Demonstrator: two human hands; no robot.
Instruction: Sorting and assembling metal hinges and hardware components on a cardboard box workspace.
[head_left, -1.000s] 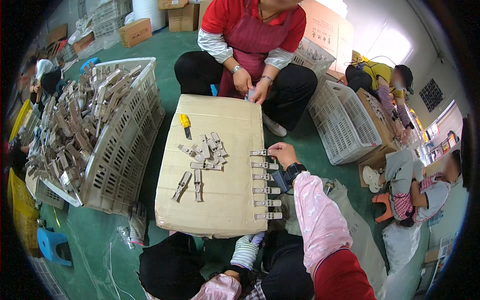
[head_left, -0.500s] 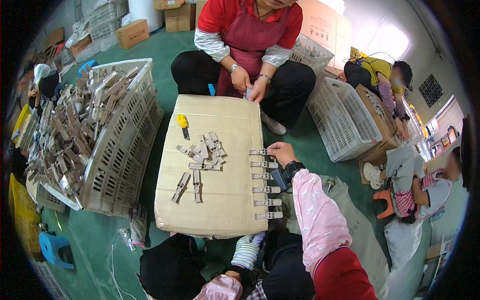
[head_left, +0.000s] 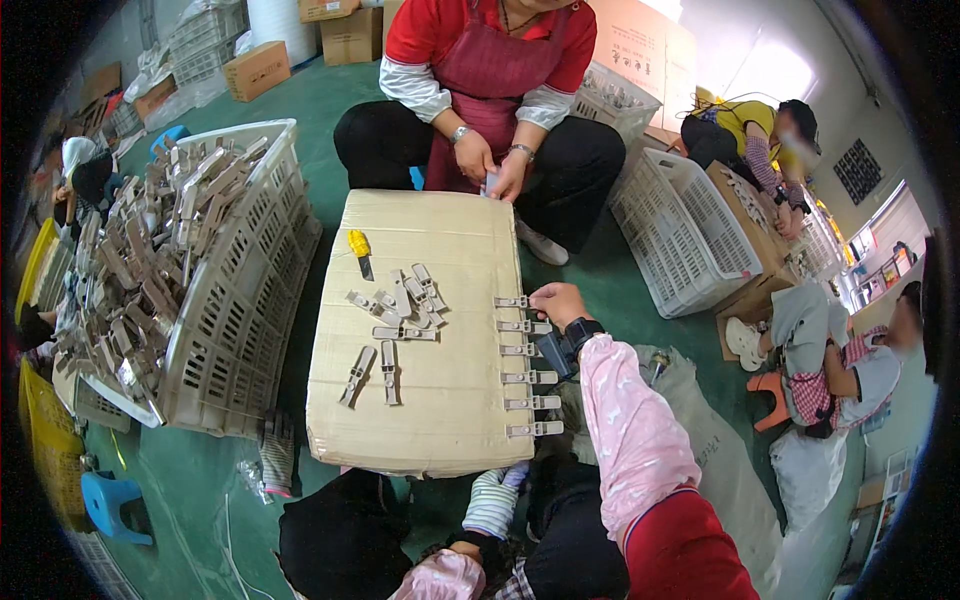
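Note:
My right hand point(head_left: 557, 300), with a dark watch and a pink sleeve cover, is at the right edge of a cardboard box point(head_left: 440, 240) used as a table. Its fingertips pinch the end of the top grey clip-like piece point(head_left: 512, 301) in a row of several such pieces point(head_left: 528, 377) that overhang that edge. A loose heap of the same pieces point(head_left: 405, 300) lies mid-box, and two more point(head_left: 372, 368) lie nearer me. My left hand point(head_left: 494, 502) is low by the box's front edge in a striped glove. What it holds is hidden.
A yellow-handled cutter point(head_left: 360, 250) lies on the box. A white crate point(head_left: 240, 280) heaped with grey pieces stands to the left, and empty white crates point(head_left: 690, 225) to the right. A person in a red apron point(head_left: 490, 90) sits opposite me. Another person point(head_left: 760, 140) crouches at the far right.
My right hand stays at the top of the row. The person opposite has brought both hands down to the box's far edge.

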